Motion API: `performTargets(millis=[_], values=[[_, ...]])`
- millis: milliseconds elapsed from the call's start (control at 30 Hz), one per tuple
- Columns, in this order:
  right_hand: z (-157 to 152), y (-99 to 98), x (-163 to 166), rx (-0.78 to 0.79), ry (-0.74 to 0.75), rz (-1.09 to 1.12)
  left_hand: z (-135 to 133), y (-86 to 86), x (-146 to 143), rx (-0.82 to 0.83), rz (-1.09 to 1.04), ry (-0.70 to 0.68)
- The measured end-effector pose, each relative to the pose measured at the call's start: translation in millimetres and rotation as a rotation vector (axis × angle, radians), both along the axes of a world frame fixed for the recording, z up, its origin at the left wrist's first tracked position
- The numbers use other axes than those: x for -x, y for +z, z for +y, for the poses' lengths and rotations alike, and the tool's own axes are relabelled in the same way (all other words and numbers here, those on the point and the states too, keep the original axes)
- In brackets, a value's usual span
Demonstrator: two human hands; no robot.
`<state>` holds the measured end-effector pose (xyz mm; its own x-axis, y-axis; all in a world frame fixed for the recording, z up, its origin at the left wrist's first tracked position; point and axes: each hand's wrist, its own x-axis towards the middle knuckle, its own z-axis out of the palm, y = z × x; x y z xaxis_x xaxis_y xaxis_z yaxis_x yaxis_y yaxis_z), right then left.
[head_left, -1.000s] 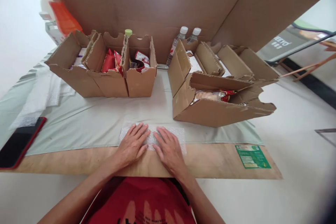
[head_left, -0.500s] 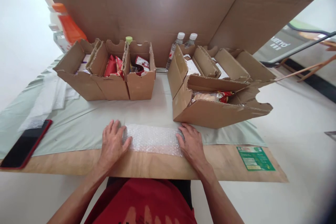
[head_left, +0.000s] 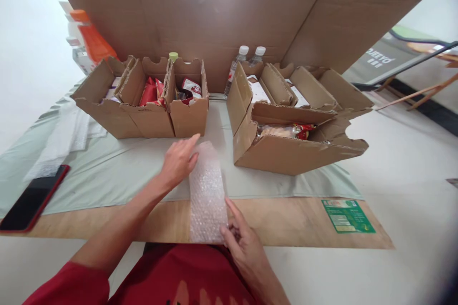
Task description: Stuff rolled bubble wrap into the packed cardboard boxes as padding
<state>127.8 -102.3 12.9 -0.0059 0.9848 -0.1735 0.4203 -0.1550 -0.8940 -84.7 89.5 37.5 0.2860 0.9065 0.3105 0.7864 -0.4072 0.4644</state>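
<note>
A sheet of clear bubble wrap lies on the table, its long side running away from me. My left hand rests against its far left edge with fingers stretched out. My right hand pinches the near right corner at the table's front edge. A pale green cloth covers the wooden table under the sheet.
Three open cardboard boxes with red snack packs stand at the back left. A larger open carton with packaged food sits at the right. Water bottles stand behind. A red-cased phone lies at the left, a green label at the right.
The bubble wrap has been turned a quarter turn, from lying crosswise to lying lengthwise. My left hand moved to its far end and my right hand to its near corner.
</note>
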Motion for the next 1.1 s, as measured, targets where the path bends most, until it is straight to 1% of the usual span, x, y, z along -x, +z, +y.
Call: performTargets(millis=[67,100,133,200,267,300,333,367,433,500,533,600,667,700,767,800,833,900,967,1033,1100], values=[[2,-6.9,10,0.005,-0.011,-0.011,8,0.1,-10,0.005,-0.001,-0.065],[4,-9.3,12,0.008,-0.010,-0.010,3,-0.9,-10,0.008,-0.001,-0.096],[6,-10.5,12,0.015,-0.002,0.000,-7,-2.2,-6,0.017,-0.006,-0.135],[10,-9.6,10,0.044,0.018,0.047,-43,-5.4,9,0.067,-0.029,-0.239],[12,-5.4,6,0.102,0.019,0.130,-88,-9.2,26,0.189,-0.086,-0.380],[13,-2.7,5,0.141,0.004,0.192,-109,-11.9,32,0.233,-0.090,-0.429],[14,-0.1,4,0.185,-0.019,0.263,-128,-15.2,35,0.254,-0.077,-0.461],[15,2.0,4,0.231,-0.045,0.332,-143,-19.2,36,0.237,-0.071,-0.474],[16,4.5,5,0.299,-0.100,0.431,-158,-28.6,32,0.161,-0.090,-0.428],[15,4.1,5,0.318,-0.146,0.470,-155,-36.9,25,0.110,-0.163,-0.288],[13,3.1,5,0.298,-0.169,0.472,-149,-39.6,22,0.115,-0.199,-0.204],[8,0.6,4,0.186,-0.211,0.431,-134,-41.5,19,0.177,-0.240,-0.065],[4,-1.4,4,-0.044,-0.206,0.273,-120,-40.0,18,0.267,-0.219,-0.002],[3,-2.1,4,-0.194,-0.170,0.151,-115,-38.8,17,0.301,-0.197,0.006],[6,-3.6,6,-0.492,-0.045,-0.132,-107,-37.5,16,0.341,-0.157,0.011],[11,-5.0,8,-0.608,0.026,-0.274,-105,-37.6,15,0.343,-0.143,0.012],[16,-7.0,10,-0.684,0.092,-0.402,-104,-38.1,14,0.338,-0.135,0.013],[29,-13.2,13,-0.748,0.201,-0.596,-103,-39.4,12,0.318,-0.125,0.010],[42,-20.5,14,-0.763,0.282,-0.691,-106,-38.8,11,0.291,-0.113,0.006],[51,-24.9,12,-0.777,0.330,-0.707,-113,-34.4,11,0.250,-0.106,0.006],[53,-23.1,9,-0.777,0.358,-0.672,-124,-26.9,14,0.151,-0.105,-0.016]])
